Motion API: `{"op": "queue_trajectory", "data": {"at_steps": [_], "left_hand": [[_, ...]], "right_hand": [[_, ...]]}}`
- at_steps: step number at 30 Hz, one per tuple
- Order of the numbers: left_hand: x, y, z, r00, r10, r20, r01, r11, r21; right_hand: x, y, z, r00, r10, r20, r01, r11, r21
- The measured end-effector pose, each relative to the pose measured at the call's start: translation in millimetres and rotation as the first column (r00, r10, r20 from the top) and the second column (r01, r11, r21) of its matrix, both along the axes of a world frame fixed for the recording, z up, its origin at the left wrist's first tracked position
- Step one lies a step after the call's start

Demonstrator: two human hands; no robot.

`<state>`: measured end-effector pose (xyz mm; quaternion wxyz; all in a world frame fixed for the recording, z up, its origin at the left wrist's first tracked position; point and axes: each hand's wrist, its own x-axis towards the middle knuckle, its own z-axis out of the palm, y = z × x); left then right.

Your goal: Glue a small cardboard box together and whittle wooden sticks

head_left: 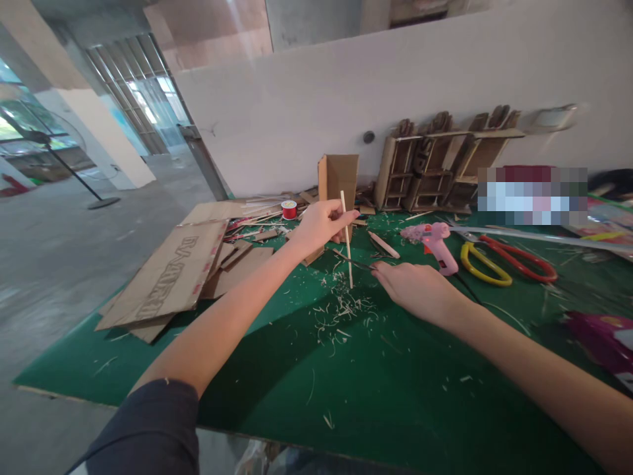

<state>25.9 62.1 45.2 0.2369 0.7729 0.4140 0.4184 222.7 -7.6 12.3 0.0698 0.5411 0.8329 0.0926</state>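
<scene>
My left hand (pixel 321 225) is closed around a thin pale wooden stick (pixel 347 244), holding it upright with its lower tip over the green table (pixel 277 382). My right hand (pixel 413 287) is closed on a thin dark blade (pixel 353 260), whose tip lies against the stick's lower part. Under them, a scatter of pale wood shavings (pixel 341 310) covers the mat.
Flat cardboard sheets (pixel 171 277) lie at the left edge. A red thread spool (pixel 289 209), an upright cardboard box (pixel 339 178), a pink glue gun (pixel 438 244), yellow and red scissors (pixel 499 260) and a cardboard rack (pixel 435 165) line the back by the white wall.
</scene>
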Motion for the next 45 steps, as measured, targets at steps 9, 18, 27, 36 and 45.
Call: {"op": "queue_trajectory", "data": {"at_steps": [9, 18, 27, 36, 45], "left_hand": [[2.4, -1.9, 2.2, 0.999, -0.014, 0.041, 0.016, 0.998, -0.064], [3.7, 2.8, -1.5, 0.994, -0.050, 0.102, 0.063, 0.990, -0.128], [2.5, 2.7, -0.5, 0.992, -0.079, 0.098, 0.092, 0.987, -0.132], [1.6, 8.9, -3.2, 0.982, -0.116, 0.147, 0.145, 0.968, -0.204], [1.4, 11.0, -5.0, 0.991, -0.118, 0.064, 0.126, 0.981, -0.149]], "right_hand": [[5.2, -5.7, -5.2, 0.993, 0.111, 0.042, -0.110, 0.993, -0.034], [0.0, -1.1, -0.6, 0.999, 0.051, 0.012, -0.050, 0.994, -0.099], [10.0, -8.0, -5.1, 0.987, 0.143, 0.068, -0.134, 0.984, -0.116], [18.5, 3.2, -5.9, 0.988, 0.152, 0.010, -0.151, 0.988, -0.037], [11.6, 2.9, -12.5, 0.992, 0.127, 0.003, -0.126, 0.987, -0.098]]}}
